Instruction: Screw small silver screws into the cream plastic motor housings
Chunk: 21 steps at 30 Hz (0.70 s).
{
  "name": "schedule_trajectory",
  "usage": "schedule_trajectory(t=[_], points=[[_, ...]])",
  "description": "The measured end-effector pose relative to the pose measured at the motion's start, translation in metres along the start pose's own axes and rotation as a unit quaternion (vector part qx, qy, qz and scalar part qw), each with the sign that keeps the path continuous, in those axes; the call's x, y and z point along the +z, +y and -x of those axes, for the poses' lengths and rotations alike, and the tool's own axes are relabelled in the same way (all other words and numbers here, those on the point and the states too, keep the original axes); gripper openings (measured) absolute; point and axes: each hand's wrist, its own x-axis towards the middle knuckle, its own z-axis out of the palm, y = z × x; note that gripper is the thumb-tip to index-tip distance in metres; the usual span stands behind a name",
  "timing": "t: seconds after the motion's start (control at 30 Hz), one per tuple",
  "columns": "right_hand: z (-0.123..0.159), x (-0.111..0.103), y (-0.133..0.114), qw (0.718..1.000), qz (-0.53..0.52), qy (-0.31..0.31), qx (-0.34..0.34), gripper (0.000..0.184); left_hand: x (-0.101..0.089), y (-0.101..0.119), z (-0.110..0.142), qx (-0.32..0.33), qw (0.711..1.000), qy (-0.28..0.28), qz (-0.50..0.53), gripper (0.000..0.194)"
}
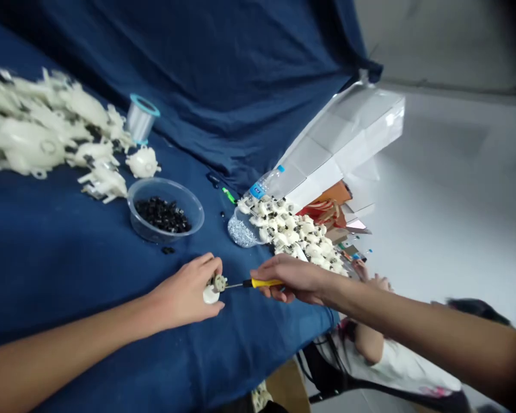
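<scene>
Two arms stretch forward across the blue-clothed table, elbows apart. The left hand has its grip pressed around a small white plastic part. The right hand pinches a yellow-handled screwdriver, its tip at the part. The table's edge runs just beyond the right hand; a bowl of black pieces sits near.

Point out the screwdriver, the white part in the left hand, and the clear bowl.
Screwdriver (pixel 264 283), head view, on the yellow handle.
White part (pixel 210 295), head view, on its body.
Clear bowl (pixel 165 181), head view, on its rim.
</scene>
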Motion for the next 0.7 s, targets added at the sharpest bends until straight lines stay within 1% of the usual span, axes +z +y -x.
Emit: schedule_trajectory(t=[0.07,0.1,0.17,0.23,0.3,0.37,0.43,0.5,0.57,0.7], points=[[0.007,-0.009,0.010,0.999,-0.017,-0.006,-0.045,0.037,-0.003,0.002,-0.001,-0.006,1.000,0.016,0.018,0.030],[0.010,-0.014,0.017,0.997,-0.033,0.002,-0.072,0.038,-0.004,0.003,-0.002,-0.012,0.999,0.026,0.031,0.030],[0.012,-0.021,0.033,0.987,-0.080,0.038,-0.131,0.039,-0.006,0.004,-0.004,-0.028,0.997,0.037,0.068,0.031],[0.008,-0.021,0.052,0.969,-0.138,0.083,-0.189,0.040,-0.006,0.003,-0.007,-0.043,0.991,0.026,0.124,0.037],[-0.002,-0.010,0.068,0.943,-0.195,0.123,-0.241,0.044,-0.006,0.002,-0.008,-0.054,0.981,0.003,0.184,0.046],[-0.015,0.009,0.079,0.913,-0.241,0.161,-0.287,0.052,-0.006,0.002,-0.009,-0.060,0.970,-0.011,0.236,0.056],[-0.030,0.030,0.084,0.884,-0.276,0.184,-0.330,0.057,-0.005,0.002,-0.010,-0.066,0.959,-0.016,0.274,0.062],[-0.043,0.050,0.084,0.859,-0.301,0.192,-0.367,0.051,-0.004,0.002,-0.010,-0.075,0.952,-0.019,0.298,0.065],[-0.053,0.064,0.081,0.839,-0.318,0.198,-0.395,0.043,-0.003,0.002,-0.010,-0.082,0.947,-0.020,0.309,0.066],[-0.069,0.081,0.075,0.800,-0.355,0.244,-0.419,0.036,0.001,-0.002,-0.012,-0.086,0.947,-0.023,0.309,0.068]])
